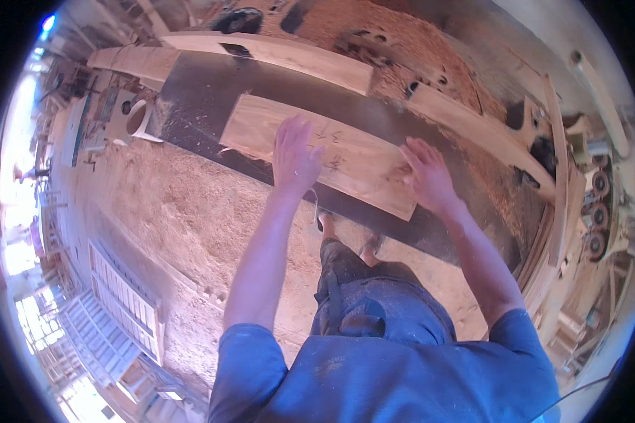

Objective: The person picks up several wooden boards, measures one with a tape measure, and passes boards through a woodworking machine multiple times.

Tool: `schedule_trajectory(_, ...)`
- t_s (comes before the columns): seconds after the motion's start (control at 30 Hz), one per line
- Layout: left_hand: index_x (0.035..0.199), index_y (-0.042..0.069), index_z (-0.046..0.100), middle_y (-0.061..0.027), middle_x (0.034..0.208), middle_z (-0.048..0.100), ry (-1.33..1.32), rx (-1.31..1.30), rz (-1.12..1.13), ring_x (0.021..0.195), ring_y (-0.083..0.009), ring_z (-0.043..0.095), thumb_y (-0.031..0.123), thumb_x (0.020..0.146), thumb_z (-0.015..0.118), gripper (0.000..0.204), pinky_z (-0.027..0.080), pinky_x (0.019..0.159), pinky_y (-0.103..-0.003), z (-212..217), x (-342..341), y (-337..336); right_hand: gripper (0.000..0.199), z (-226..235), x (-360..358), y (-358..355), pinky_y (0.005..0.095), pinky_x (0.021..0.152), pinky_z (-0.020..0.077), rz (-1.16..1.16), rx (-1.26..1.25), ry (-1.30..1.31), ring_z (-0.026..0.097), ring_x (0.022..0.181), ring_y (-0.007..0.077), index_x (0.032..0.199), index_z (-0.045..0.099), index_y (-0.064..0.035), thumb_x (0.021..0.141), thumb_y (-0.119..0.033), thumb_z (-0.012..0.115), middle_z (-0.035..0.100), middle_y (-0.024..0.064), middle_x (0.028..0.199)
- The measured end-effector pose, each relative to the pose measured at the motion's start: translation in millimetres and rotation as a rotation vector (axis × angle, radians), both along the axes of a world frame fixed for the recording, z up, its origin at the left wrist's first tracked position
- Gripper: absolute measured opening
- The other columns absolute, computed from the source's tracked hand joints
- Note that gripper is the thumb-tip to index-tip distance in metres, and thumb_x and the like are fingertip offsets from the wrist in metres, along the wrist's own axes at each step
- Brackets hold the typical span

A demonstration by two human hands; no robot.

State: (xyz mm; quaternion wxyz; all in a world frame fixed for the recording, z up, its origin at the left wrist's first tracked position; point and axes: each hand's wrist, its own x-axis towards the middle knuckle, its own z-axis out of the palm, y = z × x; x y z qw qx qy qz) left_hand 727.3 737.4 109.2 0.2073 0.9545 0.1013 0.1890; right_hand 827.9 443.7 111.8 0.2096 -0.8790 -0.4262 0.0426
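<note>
A pale wooden board (pixel 363 166) with dark handwritten marks lies flat, slanting across a dark, smooth table (pixel 466 233). Over its left half is my left hand (pixel 295 151), palm down with the fingers stretched forward. My right hand (pixel 429 175) is at the board's right end, its fingers extended over the corner and pointing left. Neither hand is wrapped around the wood; whether the palms press on it or hover just above, I cannot tell.
Beyond the board, a long wooden beam (pixel 296 60) runs along the table, and another timber (pixel 473 130) continues to the right. Reddish sawdust (pixel 416 42) is heaped behind them. Sawdust also covers the floor (pixel 204 204). Round dark wheels (pixel 599 215) stand far right, slatted wooden panels (pixel 102 338) lower left.
</note>
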Motion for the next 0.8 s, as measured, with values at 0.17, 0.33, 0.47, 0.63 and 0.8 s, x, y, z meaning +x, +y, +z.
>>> schedule_trajectory(0.17, 0.149, -0.001, 0.025, -0.0316, 0.155, 0.013, 0.178, -0.355, 0.819, 0.145, -0.0440, 0.007, 0.046, 0.079, 0.072, 0.097, 0.011, 0.117, -0.054, -66.0, -25.5, 13.2, 0.069, -27.4, -49.5, -3.6, 0.0498, 0.115, 0.0291, 0.234, 0.043, 0.063, 0.041, 0.135, 0.0373, 0.131, 0.049, 0.0038, 0.073, -0.026, 0.072, 0.047, 0.0195, 0.141)
schedule_trajectory(0.33, 0.152, -0.002, 0.018, -0.0301, 0.158, 0.000, 0.386, -0.263, 1.013, 0.148, -0.0407, -0.003, 0.062, 0.078, 0.065, 0.109, 0.006, 0.120, -0.049, -83.2, 23.3, 29.5, 0.071, -47.3, -46.1, 0.3, 0.0519, 0.114, 0.0300, 0.206, 0.085, 0.044, 0.040, 0.135, 0.0372, 0.132, 0.050, 0.0018, 0.069, -0.023, 0.073, 0.046, 0.0178, 0.142)
schedule_trajectory(0.47, 0.152, -0.001, 0.017, -0.0322, 0.157, -0.001, 0.395, -0.276, 0.964, 0.148, -0.0424, -0.005, 0.062, 0.078, 0.065, 0.109, 0.005, 0.120, -0.049, -84.1, 75.1, 40.4, 0.070, -59.3, -26.6, 6.4, 0.0523, 0.113, 0.0308, 0.143, 0.145, 0.011, 0.040, 0.135, 0.0378, 0.131, 0.051, 0.0015, 0.068, -0.020, 0.074, 0.046, 0.0180, 0.142)
schedule_trajectory(0.63, 0.153, 0.006, 0.021, -0.0333, 0.156, -0.006, 0.380, -0.376, 1.038, 0.146, -0.0449, -0.010, 0.052, 0.080, 0.067, 0.098, 0.003, 0.119, -0.050, -74.1, 126.9, 48.0, 0.064, -62.6, 15.7, 25.5, 0.0537, 0.111, 0.0320, 0.086, 0.154, -0.010, 0.043, 0.133, 0.0409, 0.129, 0.052, 0.0018, 0.071, -0.018, 0.071, 0.049, 0.0191, 0.140)
schedule_trajectory(0.8, 0.153, 0.018, 0.027, -0.0311, 0.157, -0.006, 0.401, -0.365, 1.072, 0.147, -0.0436, -0.009, 0.049, 0.079, 0.069, 0.090, 0.005, 0.119, -0.049, -76.1, 147.8, 71.3, 0.064, -58.1, 26.1, 56.5, 0.0544, 0.109, 0.0338, 0.032, 0.194, 0.023, 0.044, 0.131, 0.0394, 0.126, 0.054, 0.0012, 0.068, -0.019, 0.075, 0.050, 0.0185, 0.138)
